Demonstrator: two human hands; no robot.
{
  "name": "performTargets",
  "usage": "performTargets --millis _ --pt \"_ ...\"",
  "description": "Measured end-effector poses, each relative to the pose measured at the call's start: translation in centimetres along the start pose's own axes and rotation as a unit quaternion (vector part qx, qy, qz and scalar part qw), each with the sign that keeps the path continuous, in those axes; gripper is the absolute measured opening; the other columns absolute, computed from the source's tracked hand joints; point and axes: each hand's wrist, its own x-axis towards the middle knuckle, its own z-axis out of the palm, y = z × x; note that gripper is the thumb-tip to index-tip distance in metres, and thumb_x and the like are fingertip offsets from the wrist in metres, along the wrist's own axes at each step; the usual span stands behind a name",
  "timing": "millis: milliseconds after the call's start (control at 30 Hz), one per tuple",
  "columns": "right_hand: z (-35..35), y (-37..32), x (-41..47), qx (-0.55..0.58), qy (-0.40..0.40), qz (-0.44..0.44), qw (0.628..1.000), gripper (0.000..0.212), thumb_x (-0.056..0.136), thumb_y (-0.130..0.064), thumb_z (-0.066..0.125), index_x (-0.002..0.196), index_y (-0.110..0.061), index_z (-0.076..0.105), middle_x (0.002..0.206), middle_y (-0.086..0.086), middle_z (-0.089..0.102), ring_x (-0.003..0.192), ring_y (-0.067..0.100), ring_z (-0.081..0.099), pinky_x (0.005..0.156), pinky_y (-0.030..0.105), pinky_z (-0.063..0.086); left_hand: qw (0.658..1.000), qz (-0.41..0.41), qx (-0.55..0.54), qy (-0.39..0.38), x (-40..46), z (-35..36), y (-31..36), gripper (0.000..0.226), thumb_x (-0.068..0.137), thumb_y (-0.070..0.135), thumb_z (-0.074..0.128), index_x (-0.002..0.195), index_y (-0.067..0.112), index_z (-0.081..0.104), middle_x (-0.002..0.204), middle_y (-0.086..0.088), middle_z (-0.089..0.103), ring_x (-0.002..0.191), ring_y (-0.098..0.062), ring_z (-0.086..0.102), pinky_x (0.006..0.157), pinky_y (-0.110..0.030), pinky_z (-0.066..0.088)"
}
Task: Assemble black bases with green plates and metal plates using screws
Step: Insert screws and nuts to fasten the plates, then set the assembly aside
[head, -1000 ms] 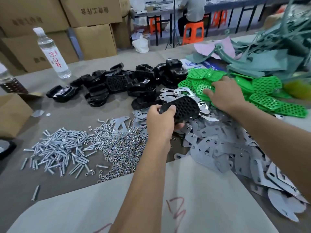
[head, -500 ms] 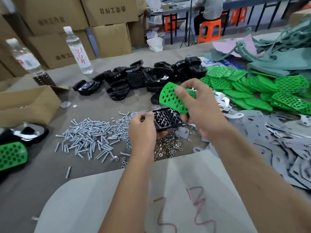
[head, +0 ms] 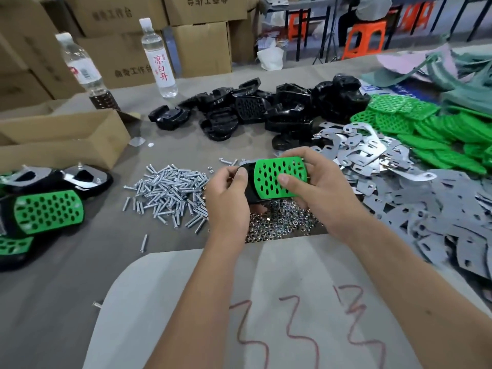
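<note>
A perforated green plate (head: 274, 179) lies on top of a black base (head: 249, 194), held above the table between both hands. My left hand (head: 229, 198) grips the base's left end, thumb on top. From the right, my right hand (head: 316, 187) holds plate and base together, thumb pressed on the green plate. Under the hands lie a heap of nuts (head: 279, 225) and, to the left, a heap of screws (head: 170, 193). Loose black bases (head: 266, 107) are piled at the back, green plates (head: 415, 123) at the right, metal plates (head: 372, 166) in front of them.
Finished assemblies (head: 45, 209) lie at the left edge beside an open cardboard box (head: 64, 139). Two bottles (head: 159, 57) stand at the back left before stacked cartons. A white sheet with red marks (head: 266, 310) covers the near table. A seated person (head: 370, 9) is far behind.
My right hand picked a green plate from the pile, carried it to the black base in my left hand, and it now lies flat on that base. The view swung left.
</note>
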Motion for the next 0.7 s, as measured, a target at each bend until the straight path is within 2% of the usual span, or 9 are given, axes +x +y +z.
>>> performTargets --millis 67,233,367,433,500,567,633,700 --pt "0.0 0.1 0.1 0.005 -0.004 -0.002 1.0 0.02 0.098 -0.009 0.069 0.113 -0.022 0.065 0.089 0.005 0.07 0.064 0.009 0.058 0.047 0.019 0.041 1.0 0.003 0.0 0.0 0.2 0.1 -0.1 0.021 0.105 0.014 0.052 0.09 0.006 0.065 0.081 -0.01 0.069 0.058 -0.013 0.067 0.039 -0.026 0.047" --pt "0.2 0.4 0.3 0.003 0.001 -0.01 1.0 0.022 0.097 -0.011 0.071 0.113 -0.025 0.066 0.095 0.014 0.073 0.068 0.021 0.057 0.047 0.022 0.042 1.0 0.009 0.001 0.0 0.3 0.0 -0.2 0.021 0.105 0.014 0.052 0.087 0.012 0.062 0.084 -0.012 0.067 0.059 -0.013 0.064 0.038 -0.025 0.045" --pt "0.2 0.6 0.2 0.047 0.025 -0.013 0.998 0.022 0.098 -0.008 0.07 0.116 -0.02 0.065 0.086 0.002 0.074 0.056 0.016 0.051 0.047 0.021 0.04 1.0 0.005 0.007 0.004 0.4 0.2 -0.1 0.019 0.105 0.016 0.053 0.089 0.011 0.062 0.095 -0.022 0.069 0.072 -0.024 0.065 0.038 -0.025 0.045" --pt "0.1 0.2 0.2 0.115 0.021 -0.024 0.993 0.022 0.098 -0.001 0.065 0.11 -0.02 0.07 0.089 0.003 0.068 0.063 0.018 0.048 0.05 0.021 0.038 1.0 -0.005 -0.005 0.012 0.5 0.2 -0.1 0.018 0.105 0.014 0.053 0.09 0.008 0.061 0.096 -0.026 0.065 0.07 -0.025 0.062 0.039 -0.026 0.046" --pt "0.0 -0.1 0.2 0.185 0.019 -0.031 0.982 0.034 0.094 0.007 0.06 0.094 -0.023 0.077 0.103 0.006 0.068 0.079 0.024 0.052 0.059 0.025 0.041 0.999 -0.018 -0.026 0.022 0.8 0.1 -0.1 0.016 0.105 0.014 0.053 0.091 0.008 0.06 0.091 -0.018 0.062 0.065 -0.021 0.06 0.039 -0.026 0.046" --pt "0.0 -0.4 0.2 0.207 0.024 -0.037 0.977 0.042 0.092 0.011 0.055 0.081 -0.024 0.077 0.112 0.002 0.073 0.09 0.023 0.057 0.066 0.026 0.046 0.999 -0.026 -0.037 0.026 0.9 0.1 0.0 0.016 0.105 0.014 0.053 0.09 0.009 0.059 0.088 -0.014 0.061 0.061 -0.019 0.059 0.039 -0.025 0.046" --pt "-0.1 -0.4 0.2 0.205 0.023 -0.034 0.978 0.043 0.092 0.011 0.05 0.083 -0.02 0.077 0.112 0.004 0.074 0.087 0.022 0.06 0.066 0.027 0.048 0.998 -0.029 -0.042 0.026 1.0 0.1 0.0 0.016 0.104 0.014 0.054 0.09 0.009 0.059 0.087 -0.013 0.061 0.064 -0.02 0.059 0.039 -0.025 0.046" --pt "-0.3 -0.3 0.2 0.214 0.012 -0.019 0.977 0.043 0.091 0.009 0.04 0.092 -0.011 0.078 0.117 0.014 0.072 0.089 0.025 0.065 0.065 0.03 0.05 0.998 -0.029 -0.041 0.026 0.9 0.1 0.1 0.016 0.104 0.014 0.054 0.089 0.01 0.06 0.09 -0.013 0.062 0.07 -0.023 0.06 0.039 -0.025 0.046"
